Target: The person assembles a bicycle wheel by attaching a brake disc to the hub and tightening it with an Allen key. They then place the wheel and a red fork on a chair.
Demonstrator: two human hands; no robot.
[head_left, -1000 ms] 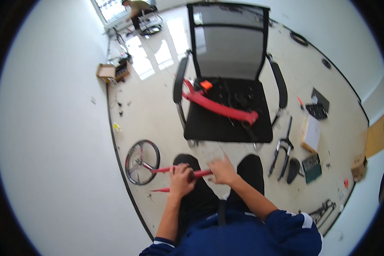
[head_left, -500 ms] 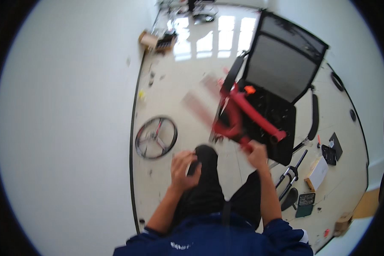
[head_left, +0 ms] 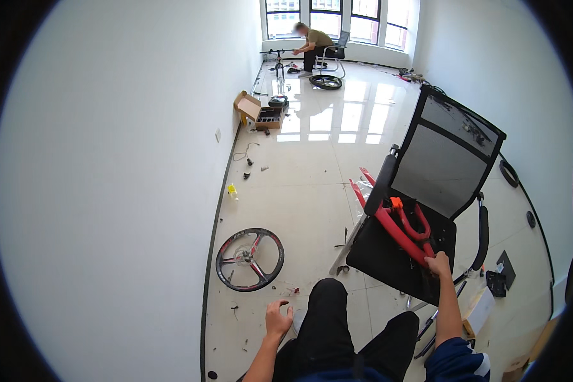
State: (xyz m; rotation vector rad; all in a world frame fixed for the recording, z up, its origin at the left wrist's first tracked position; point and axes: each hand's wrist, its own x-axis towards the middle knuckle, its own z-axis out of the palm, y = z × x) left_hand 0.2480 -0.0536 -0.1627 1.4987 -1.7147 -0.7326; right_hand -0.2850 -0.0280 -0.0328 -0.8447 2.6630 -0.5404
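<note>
Head cam — R fingers (head_left: pixel 430 260) hide pt of red fork (head_left: pixel 428 228).

White lettering (head_left: pixel 237 235) on the three-spoke wheel (head_left: pixel 246 257)

Right hand (head_left: pixel 437 263) gripping red bicycle parts (head_left: pixel 398 237) over black chair (head_left: pixel 370 256), left hand (head_left: pixel 277 320) half-curled, three-spoke wheel (head_left: pixel 247 258) nearby

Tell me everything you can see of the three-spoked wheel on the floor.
The wheel lies on its side on the pale, glossy floor, near the wall on the left. Its rim is black with red and pale markings. Three broad dark spokes with red and pale areas meet at a hub bearing a silvery, metal-looking disc. No hand touches it; the left hand is nearest, apart from it.
</note>
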